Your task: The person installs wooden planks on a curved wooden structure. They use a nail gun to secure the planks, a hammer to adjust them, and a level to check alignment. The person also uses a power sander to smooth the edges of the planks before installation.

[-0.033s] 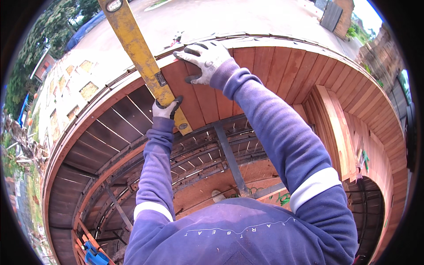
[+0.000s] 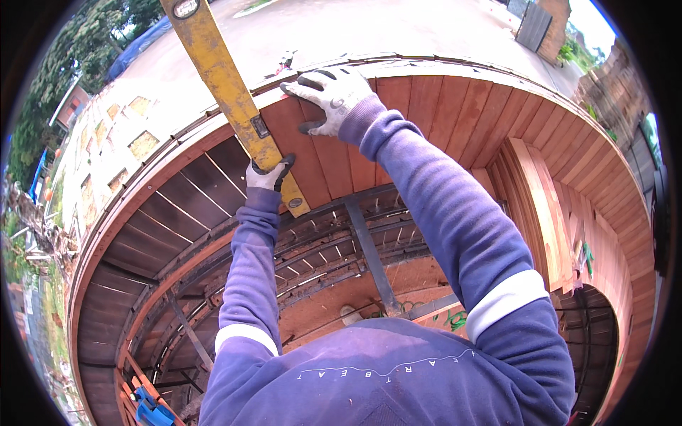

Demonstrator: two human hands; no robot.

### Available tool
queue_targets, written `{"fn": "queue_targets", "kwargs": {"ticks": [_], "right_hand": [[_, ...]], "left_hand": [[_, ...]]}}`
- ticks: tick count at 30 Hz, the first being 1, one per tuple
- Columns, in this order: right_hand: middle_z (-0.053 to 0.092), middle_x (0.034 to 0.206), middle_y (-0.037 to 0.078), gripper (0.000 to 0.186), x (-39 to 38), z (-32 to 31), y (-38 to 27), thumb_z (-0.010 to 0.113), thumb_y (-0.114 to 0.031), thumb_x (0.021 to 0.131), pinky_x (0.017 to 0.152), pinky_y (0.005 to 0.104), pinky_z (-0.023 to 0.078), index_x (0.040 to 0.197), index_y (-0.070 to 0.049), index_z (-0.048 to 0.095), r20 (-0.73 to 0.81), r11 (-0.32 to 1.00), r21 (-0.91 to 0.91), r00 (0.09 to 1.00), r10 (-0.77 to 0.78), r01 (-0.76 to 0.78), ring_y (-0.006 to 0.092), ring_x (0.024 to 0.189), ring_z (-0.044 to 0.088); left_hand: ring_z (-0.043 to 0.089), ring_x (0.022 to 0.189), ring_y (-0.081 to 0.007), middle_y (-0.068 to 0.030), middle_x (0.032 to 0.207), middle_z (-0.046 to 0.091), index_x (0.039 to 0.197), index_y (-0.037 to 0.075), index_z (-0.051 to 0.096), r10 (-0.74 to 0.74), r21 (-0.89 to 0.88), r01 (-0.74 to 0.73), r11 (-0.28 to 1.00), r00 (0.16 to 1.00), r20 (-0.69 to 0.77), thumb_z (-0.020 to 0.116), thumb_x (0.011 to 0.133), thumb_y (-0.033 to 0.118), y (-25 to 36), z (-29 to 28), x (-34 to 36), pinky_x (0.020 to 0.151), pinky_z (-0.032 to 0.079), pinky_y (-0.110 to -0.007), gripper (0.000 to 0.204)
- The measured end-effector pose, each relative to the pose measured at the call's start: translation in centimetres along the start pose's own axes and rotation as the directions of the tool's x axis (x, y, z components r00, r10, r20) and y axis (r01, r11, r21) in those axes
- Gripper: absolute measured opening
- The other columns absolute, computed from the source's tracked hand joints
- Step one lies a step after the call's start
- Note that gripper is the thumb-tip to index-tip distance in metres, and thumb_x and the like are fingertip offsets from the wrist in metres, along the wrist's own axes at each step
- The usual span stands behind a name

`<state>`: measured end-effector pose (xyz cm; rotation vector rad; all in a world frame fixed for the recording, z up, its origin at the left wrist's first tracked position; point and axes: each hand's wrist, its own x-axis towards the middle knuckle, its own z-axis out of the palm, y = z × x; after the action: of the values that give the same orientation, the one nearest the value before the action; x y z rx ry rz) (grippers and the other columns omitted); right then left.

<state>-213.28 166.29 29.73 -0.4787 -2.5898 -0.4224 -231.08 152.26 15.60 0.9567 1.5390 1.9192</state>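
We look down over a curved wall of upright reddish wooden boards (image 2: 455,121) that bends away from us in a wide arc, fresh and warm in colour on the right and darker, nearly brown, on the left (image 2: 170,206). Below the boards a dark metal frame (image 2: 369,248) of bars and thin ribs shows through, with a patch of orange-brown ground behind it.

Our left hand (image 2: 268,175), in a pale work glove, is closed around the lower part of a long yellow spirit level (image 2: 227,85). The level lies flat against the face of the boards, slanting from the upper left edge of the view down to its lower end just below that hand, right where the reddish boards meet the darker ones. Our right hand (image 2: 328,96), gloved the same way, rests open with fingers spread on the top edge of the boards, just to the right of the level and not touching it. Both purple sleeves have a white band.

Beyond the wall lies a broad pale concrete yard (image 2: 369,32) in daylight, with trees (image 2: 92,50) and a blue tarp (image 2: 135,50) at the upper left and a brick structure (image 2: 554,21) at the upper right. At the lower left, blue clamps (image 2: 153,410) sit among the framework.
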Motion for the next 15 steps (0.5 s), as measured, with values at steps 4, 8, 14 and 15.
{"fn": "queue_targets", "kwargs": {"ticks": [4, 8, 14, 15], "right_hand": [[0.045, 0.144, 0.006, 0.077, 0.1, 0.0, -0.2, 0.066, -0.058, 0.081, 0.112, 0.0451, 0.029, 0.147, -0.031, 0.036, 0.014, 1.0, 0.013, 1.0, 0.021, -0.022, 0.0267, 0.134, 0.039], [0.046, 0.143, 0.005, 0.078, 0.1, -0.8, -0.3, 0.064, -0.058, 0.082, 0.112, 0.0443, 0.028, 0.148, -0.03, 0.032, 0.049, 1.0, -0.009, 0.999, 0.023, -0.022, 0.0247, 0.135, 0.038], [0.046, 0.141, 0.005, 0.08, -0.1, -1.1, -0.4, 0.068, -0.054, 0.079, 0.112, 0.0451, 0.028, 0.148, -0.03, 0.034, 0.011, 0.999, 0.032, 1.0, 0.009, -0.01, 0.0251, 0.134, 0.039], [0.047, 0.141, 0.005, 0.08, 0.0, -0.9, -0.4, 0.068, -0.054, 0.079, 0.112, 0.0455, 0.028, 0.148, -0.03, 0.034, 0.006, 0.999, 0.034, 1.0, 0.003, -0.004, 0.0252, 0.134, 0.039]], "left_hand": [[0.063, 0.074, -0.0103, -0.0033, 0.09, 0.068, 0.102, 0.001, 0.062, 0.018, 0.039, -0.019, 0.999, 0.999, 0.036, 0.08, 0.075, 0.004, -0.3, -0.6, 0.2, 0.069, 0.053, -0.025, 0.033], [0.066, 0.08, -0.0125, -0.0068, 0.099, 0.069, 0.108, -0.001, 0.06, -0.029, 0.074, 0.025, 0.997, 0.998, 0.061, 0.074, 0.078, -0.002, -0.2, -0.3, 0.1, 0.074, 0.055, -0.026, 0.033], [0.068, 0.087, -0.0162, -0.0081, 0.103, 0.068, 0.112, -0.001, 0.058, -0.003, -0.029, 0.006, 1.0, 0.992, 0.128, 0.07, 0.078, -0.007, -0.4, -0.8, 0.2, 0.08, 0.056, -0.029, 0.036], [0.068, 0.088, -0.0173, -0.0087, 0.104, 0.067, 0.114, -0.002, 0.057, -0.015, -0.012, 0.016, 1.0, 0.992, 0.125, 0.069, 0.079, -0.008, -0.8, -1.0, 0.3, 0.08, 0.057, -0.03, 0.037]]}}
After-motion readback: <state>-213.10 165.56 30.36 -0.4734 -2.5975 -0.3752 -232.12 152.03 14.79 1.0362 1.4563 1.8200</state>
